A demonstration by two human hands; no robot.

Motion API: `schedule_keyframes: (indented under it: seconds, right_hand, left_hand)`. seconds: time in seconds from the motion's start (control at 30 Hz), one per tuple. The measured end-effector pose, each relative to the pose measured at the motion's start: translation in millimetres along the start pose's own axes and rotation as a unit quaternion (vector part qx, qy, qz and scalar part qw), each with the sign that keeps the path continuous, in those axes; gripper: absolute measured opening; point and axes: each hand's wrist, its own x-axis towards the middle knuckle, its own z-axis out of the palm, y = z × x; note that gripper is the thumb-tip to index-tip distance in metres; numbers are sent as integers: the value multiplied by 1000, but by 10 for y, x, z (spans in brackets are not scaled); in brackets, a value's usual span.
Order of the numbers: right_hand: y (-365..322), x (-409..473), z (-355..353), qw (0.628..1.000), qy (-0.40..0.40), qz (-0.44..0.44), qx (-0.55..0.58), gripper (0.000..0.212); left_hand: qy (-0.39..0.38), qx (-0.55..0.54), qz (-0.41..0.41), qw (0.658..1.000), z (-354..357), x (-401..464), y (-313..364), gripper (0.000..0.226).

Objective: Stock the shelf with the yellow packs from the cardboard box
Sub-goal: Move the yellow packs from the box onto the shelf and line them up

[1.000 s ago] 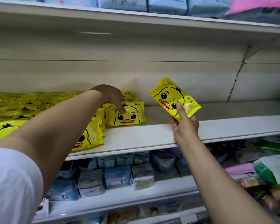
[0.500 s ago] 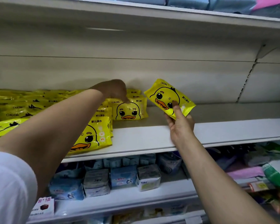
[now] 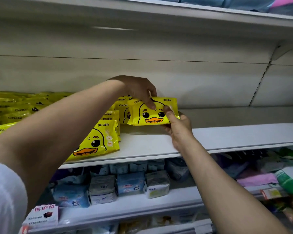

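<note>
Both hands grip a yellow pack (image 3: 153,112) upright at the shelf (image 3: 227,137) back, long axis 9-to-3, duck facing out; earlier tilted in the right hand (image 3: 178,127) alone, the left hand (image 3: 139,90) at 11 o'clock now pinches its top.

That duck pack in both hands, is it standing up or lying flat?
Standing up: the duck pack faces forward with the duck face the right way up, left hand pinching its top, right hand holding its lower right corner.

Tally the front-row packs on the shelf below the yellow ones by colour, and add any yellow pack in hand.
Blue packs: 2
Grey-white packs: 2
Held yellow pack: 1
Total: 5
</note>
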Motion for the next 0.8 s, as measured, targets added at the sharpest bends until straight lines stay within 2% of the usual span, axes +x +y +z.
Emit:
schedule_keyframes:
  seconds: [0.13,0.3,0.57,0.8]
  right_hand:
    - [46,63,-7,999,17,-44,4,18]
    - [52,70,8,999,13,-52,9,13]
    - [77,72,2,998,27,-50,-4,32]
    - [42,53,9,998,33,-54,-4,35]
  left_hand:
    - [3,27,-12,1000,79,-7,-111,39]
    - [17,59,-39,997,192,-3,-266,56]
    - [50,63,-52,995,313,39,-278,68]
    - [115,61,-78,989,440,-58,-143,66]
